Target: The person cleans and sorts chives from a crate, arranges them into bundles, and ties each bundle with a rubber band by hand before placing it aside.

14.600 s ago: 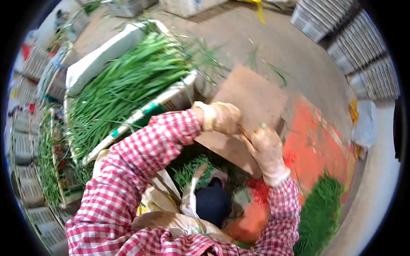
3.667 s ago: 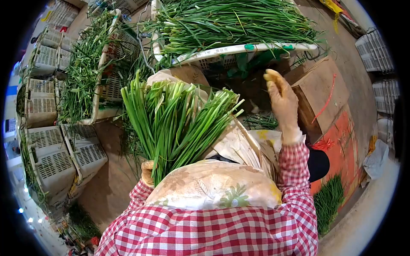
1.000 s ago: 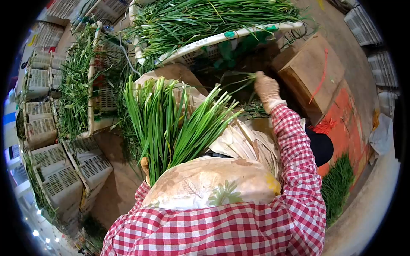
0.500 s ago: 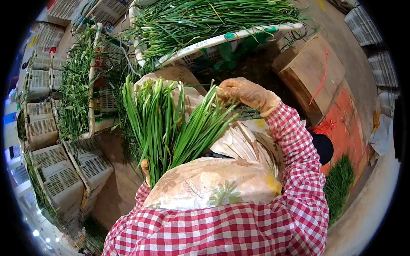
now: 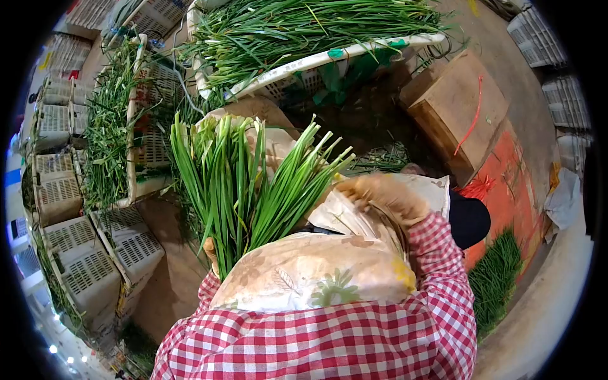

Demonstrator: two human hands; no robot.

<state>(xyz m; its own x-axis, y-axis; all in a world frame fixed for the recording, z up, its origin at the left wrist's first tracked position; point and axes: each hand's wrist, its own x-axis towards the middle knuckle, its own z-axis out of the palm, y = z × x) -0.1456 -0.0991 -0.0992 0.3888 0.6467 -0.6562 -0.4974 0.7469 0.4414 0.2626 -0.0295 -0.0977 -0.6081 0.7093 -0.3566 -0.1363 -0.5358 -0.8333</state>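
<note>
Noted a brown floor (image 5: 500, 57) throughout the work area, strewn with loose stalks (image 5: 383, 157) in the dark zone ahead of the lap. Found a large white crate (image 5: 291, 66) at the top of the view, heaped with long green stalks (image 5: 316, 35) and marked with green patches along the near rim. Found a second crate (image 5: 132, 126) to the left, filled with tangled greens (image 5: 107, 139), next to slotted white crates (image 5: 79, 266) ranged down the left side. Located a brown box (image 5: 453, 104) right of the dark zone, with a red string (image 5: 469, 120) across the top. Observed an orange sheet (image 5: 506, 161) on the floor beside the box, with a red tangle (image 5: 476, 188) and a pile of fine green leaves (image 5: 497, 278) at the nearer end. Noted stacked crates (image 5: 535, 38) at upper right.

Located the stalk bundle (image 5: 221, 190) above the lap, against the leaf-printed apron (image 5: 304, 269), fanned into two sections with pale ends directed away from the body. Found the left grip (image 5: 211, 253) closed on the bundle at the lower left edge, mostly hidden behind stalks. Found the right grip (image 5: 383, 197) blurred, right of the bundle and apart from it, over pale cloth folds. Could not tell its opening, contents or contact with the cloth.
</note>
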